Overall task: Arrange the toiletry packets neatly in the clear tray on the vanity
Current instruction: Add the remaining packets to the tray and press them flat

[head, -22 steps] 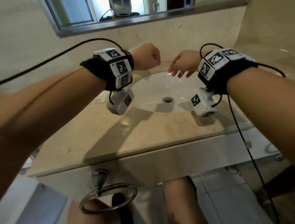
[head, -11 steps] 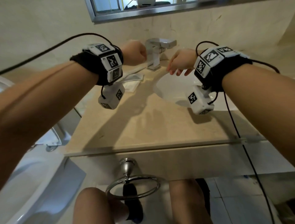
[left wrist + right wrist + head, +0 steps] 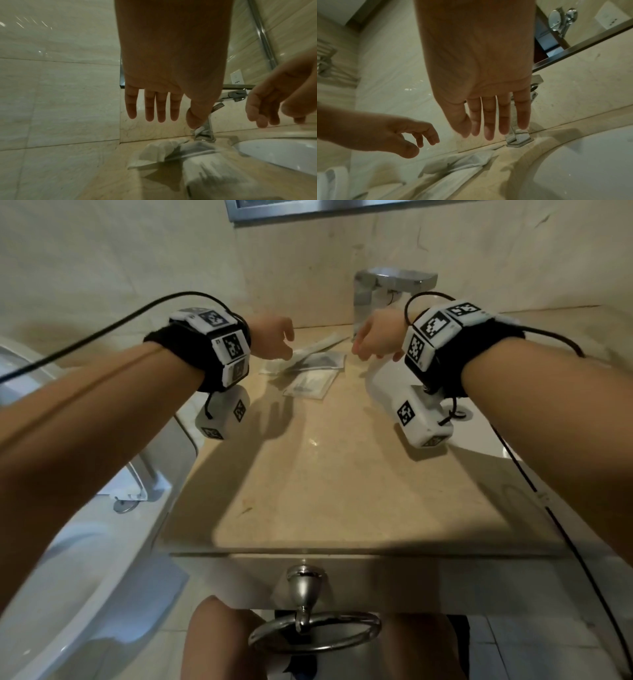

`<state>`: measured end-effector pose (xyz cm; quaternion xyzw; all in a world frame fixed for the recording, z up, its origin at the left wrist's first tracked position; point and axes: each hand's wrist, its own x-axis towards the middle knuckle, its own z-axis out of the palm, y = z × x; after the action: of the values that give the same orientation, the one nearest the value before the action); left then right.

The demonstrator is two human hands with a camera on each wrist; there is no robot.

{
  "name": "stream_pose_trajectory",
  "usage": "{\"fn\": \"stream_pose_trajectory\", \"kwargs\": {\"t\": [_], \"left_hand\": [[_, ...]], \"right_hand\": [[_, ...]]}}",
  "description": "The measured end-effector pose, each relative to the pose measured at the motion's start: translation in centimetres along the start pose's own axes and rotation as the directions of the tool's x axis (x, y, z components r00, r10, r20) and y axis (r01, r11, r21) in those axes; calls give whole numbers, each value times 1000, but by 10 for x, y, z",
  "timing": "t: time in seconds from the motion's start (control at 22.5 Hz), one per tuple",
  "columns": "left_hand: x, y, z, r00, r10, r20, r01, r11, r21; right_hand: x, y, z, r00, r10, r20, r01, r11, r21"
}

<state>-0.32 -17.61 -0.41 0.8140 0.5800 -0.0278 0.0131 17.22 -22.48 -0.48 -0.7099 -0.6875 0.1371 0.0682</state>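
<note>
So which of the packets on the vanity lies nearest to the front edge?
The flat rectangular packet: it lies alone on the counter, in front of the overlapping pile near the faucet.

Toiletry packets (image 3: 310, 368) lie overlapping on the desk (image 3: 342, 474) against the back wall, just left of the faucet (image 3: 376, 292), with the sink basin (image 3: 281, 152) to the right. The left hand (image 3: 272, 337) and right hand (image 3: 376, 335) hang above the packets on either side. A towel ring (image 3: 313, 630) hangs below the desk's front edge; a toilet (image 3: 68, 559) stands to the left.
</note>
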Motion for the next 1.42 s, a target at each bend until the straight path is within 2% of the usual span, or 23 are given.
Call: {"fn": "stream_pose_trajectory", "kwargs": {"t": [0.13, 0.27, 0.31, 0.45, 0.62, 0.71, 0.89, 0.98, 1.07, 1.2, 1.25, 1.34, 1.42], "left_hand": [[16, -10, 10, 996, -59, 69, 61, 998, -31], [36, -19, 14, 977, -129, 169, 138, 990, -42], [39, -20, 17, 973, -127, 195, 137, 990, -44], [49, -25, 28, 971, -85, 225, 91, 996, -15], [58, -32, 35, 996, -11, 92, 8, 999, 42], [60, -36, 31, 999, -37, 26, 38, 999, -24], [66, -47, 34, 989, -143, 35, 147, 970, -194], [66, -54, 36, 979, -198, 48, 202, 906, -372], [62, -56, 36, 973, -232, 7, 201, 827, -525], [58, -55, 29, 950, -270, -154, 111, 757, -644], [56, -55, 26, 934, -291, -207, 76, 727, -682], [50, -53, 24, 905, -330, -268, 21, 665, -747], [43, -52, 21, 890, -347, -296, -11, 632, -775]], "right_hand": [[19, -6, 8, 997, -76, 10, 77, 985, -156], [53, -19, 23, 984, -138, 111, 165, 941, -297], [60, -21, 29, 980, -163, 117, 191, 934, -300], [78, -30, 42, 966, -215, 142, 257, 841, -476], [87, -47, 48, 933, -231, 277, 350, 765, -541], [89, -49, 45, 922, -209, 326, 363, 759, -540], [91, -48, 44, 903, -231, 362, 413, 701, -582], [97, -50, 48, 911, -261, 321, 406, 712, -573], [102, -51, 52, 899, -289, 329, 430, 722, -541], [100, -51, 56, 888, -322, 327, 456, 705, -543], [98, -51, 57, 897, -326, 299, 440, 733, -519], [90, -50, 61, 920, -308, 241, 390, 767, -510], [79, -47, 59, 910, -300, 287, 410, 758, -507]]}}
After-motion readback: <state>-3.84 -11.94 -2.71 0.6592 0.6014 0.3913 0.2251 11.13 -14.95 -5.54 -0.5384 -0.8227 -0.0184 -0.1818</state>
